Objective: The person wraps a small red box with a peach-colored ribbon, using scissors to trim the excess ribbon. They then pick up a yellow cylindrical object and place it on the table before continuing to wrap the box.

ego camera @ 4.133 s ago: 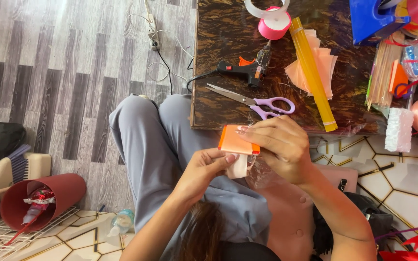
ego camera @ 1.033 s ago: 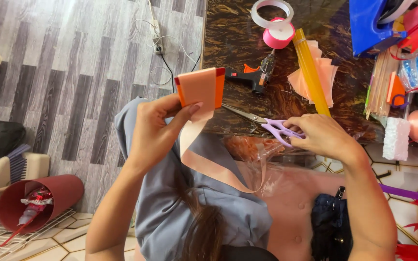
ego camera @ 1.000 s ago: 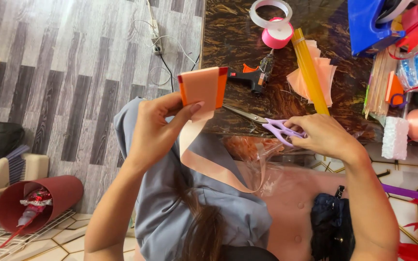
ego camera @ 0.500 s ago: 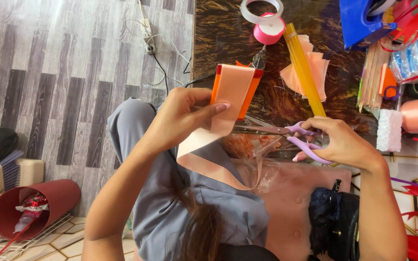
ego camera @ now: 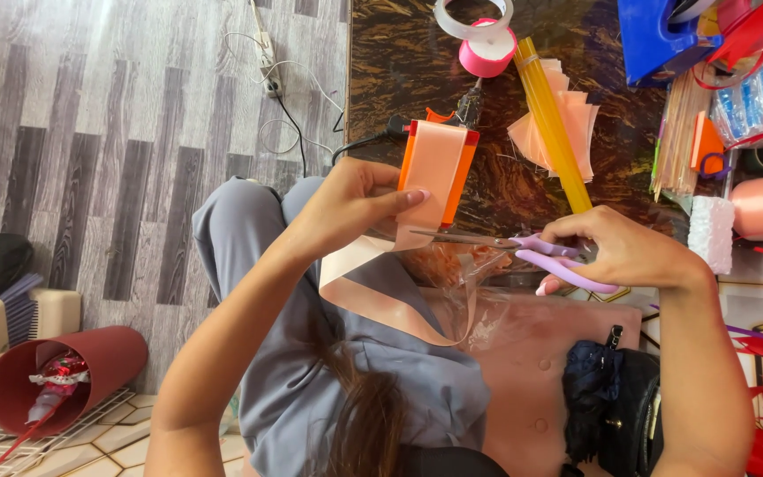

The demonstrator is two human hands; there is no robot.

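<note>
Left hand (ego camera: 355, 205) pinching orange card wound with peach satin ribbon (ego camera: 434, 177), right hand (ego camera: 615, 252) gripping lilac-handled scissors (ego camera: 523, 249), blades at ribbon edge.

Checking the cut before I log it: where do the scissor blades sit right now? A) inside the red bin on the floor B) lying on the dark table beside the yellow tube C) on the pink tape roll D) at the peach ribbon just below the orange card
D: the right hand holds the purple-handled scissors, their blades reaching the peach ribbon just below the orange card that the left hand holds up.
</note>
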